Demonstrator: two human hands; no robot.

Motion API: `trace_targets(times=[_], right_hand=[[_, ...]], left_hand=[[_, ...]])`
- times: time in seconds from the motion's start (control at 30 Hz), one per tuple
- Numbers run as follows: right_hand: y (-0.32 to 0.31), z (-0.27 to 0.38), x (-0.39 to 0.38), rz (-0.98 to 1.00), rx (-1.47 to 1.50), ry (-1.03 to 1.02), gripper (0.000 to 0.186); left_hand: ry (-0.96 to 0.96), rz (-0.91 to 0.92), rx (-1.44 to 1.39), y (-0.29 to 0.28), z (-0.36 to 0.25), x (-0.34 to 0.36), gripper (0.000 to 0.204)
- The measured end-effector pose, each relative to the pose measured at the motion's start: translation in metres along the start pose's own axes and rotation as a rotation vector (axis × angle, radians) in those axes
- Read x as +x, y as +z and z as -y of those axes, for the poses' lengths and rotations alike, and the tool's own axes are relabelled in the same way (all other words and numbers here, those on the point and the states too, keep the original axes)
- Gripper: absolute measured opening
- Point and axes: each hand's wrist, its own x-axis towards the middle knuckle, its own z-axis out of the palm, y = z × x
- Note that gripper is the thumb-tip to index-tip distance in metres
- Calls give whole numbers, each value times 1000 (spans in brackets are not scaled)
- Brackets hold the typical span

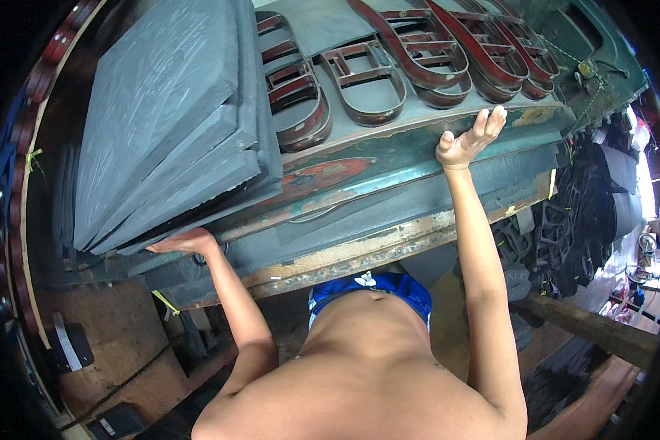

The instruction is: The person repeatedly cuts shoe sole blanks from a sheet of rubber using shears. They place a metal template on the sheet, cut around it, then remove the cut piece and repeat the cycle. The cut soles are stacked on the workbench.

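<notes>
A thick, uneven stack of grey sheets (165, 103) lies on the left of a green metal machine bed. My left hand (187, 240) is flat at the stack's lower edge, fingers stretched out at its underside; whether it bears any weight I cannot tell. My right hand (473, 139) is open, thumb and fingers apart, at the bed's painted front edge (535, 117), to the right of the stack. Just beyond it, several red-brown curved metal cutting dies (364, 88) rest in a row on a grey surface, some of them stacked.
A scuffed ledge (345, 249) runs along the front, close to my body. Dark cut-out sheets (554, 227) hang at the right above a wooden beam (594, 330). A brown board (110, 323) with a cable is at lower left. Another person's bare limb (601, 396) shows at lower right.
</notes>
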Motion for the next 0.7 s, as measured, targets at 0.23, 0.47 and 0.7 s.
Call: trace_targets(times=[0.23, 0.47, 0.7], right_hand=[[-1, 0, -1, 3, 10, 4, 82], [-24, 14, 17, 84, 65, 10, 83], [-172, 93, -38, 927, 473, 597, 23]], left_hand=[[115, 17, 35, -7, 6, 4, 74], [196, 183, 622, -55, -18, 3, 52], [21, 370, 550, -141, -43, -120, 28]])
